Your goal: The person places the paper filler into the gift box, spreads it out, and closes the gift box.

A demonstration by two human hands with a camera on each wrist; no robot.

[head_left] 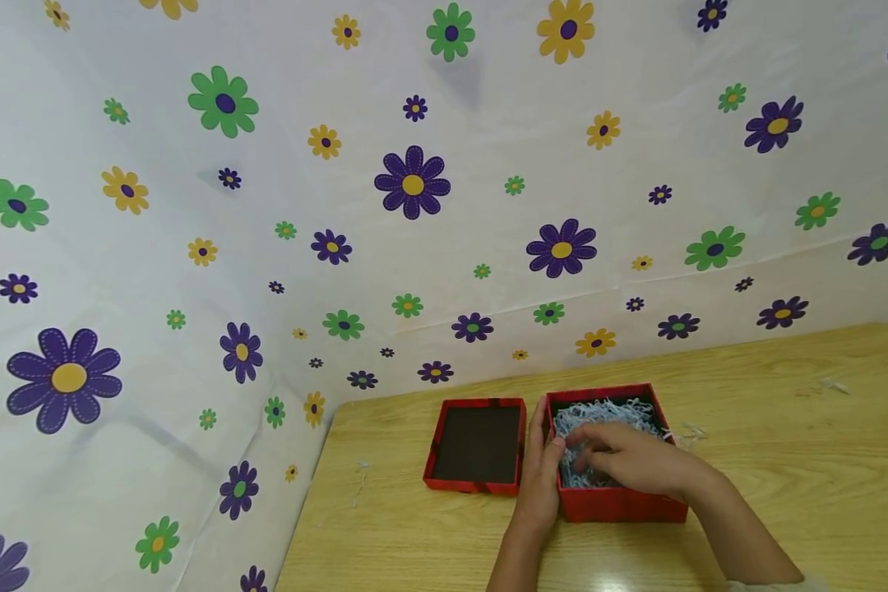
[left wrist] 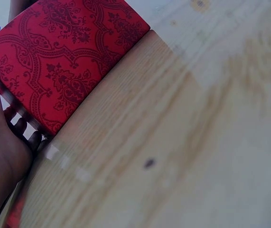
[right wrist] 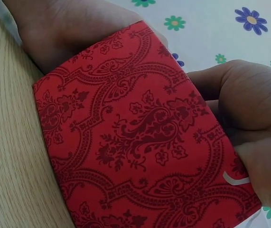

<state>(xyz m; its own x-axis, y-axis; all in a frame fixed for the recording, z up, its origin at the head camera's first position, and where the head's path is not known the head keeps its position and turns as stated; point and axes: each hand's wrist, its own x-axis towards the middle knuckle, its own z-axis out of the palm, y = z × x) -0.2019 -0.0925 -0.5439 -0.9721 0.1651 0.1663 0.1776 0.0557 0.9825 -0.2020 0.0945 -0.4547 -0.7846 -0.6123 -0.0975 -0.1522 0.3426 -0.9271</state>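
Observation:
A red box [head_left: 625, 506] with a dark damask pattern stands on the table, filled with pale blue shredded paper [head_left: 614, 411]. My left hand [head_left: 538, 481] lies along the box's left wall, fingers extended on the outside and the thumb at the rim. From above, my right hand [head_left: 632, 456] reaches into the box with its fingers loosely bent, touching the shredded paper; its fingertips are partly hidden there. The box's patterned front wall [right wrist: 135, 128] fills much of the right wrist view. In the left wrist view the left hand [left wrist: 4, 147] is beside the box wall.
A shallow red lid [head_left: 481, 444] with a dark inside lies open side up, left of the box. White paper shreds [head_left: 690, 434] lie beside the box's right wall, and a few more scraps [head_left: 832, 385] farther right. A flowered cloth [head_left: 444, 247] hangs behind the wooden table [head_left: 385, 534].

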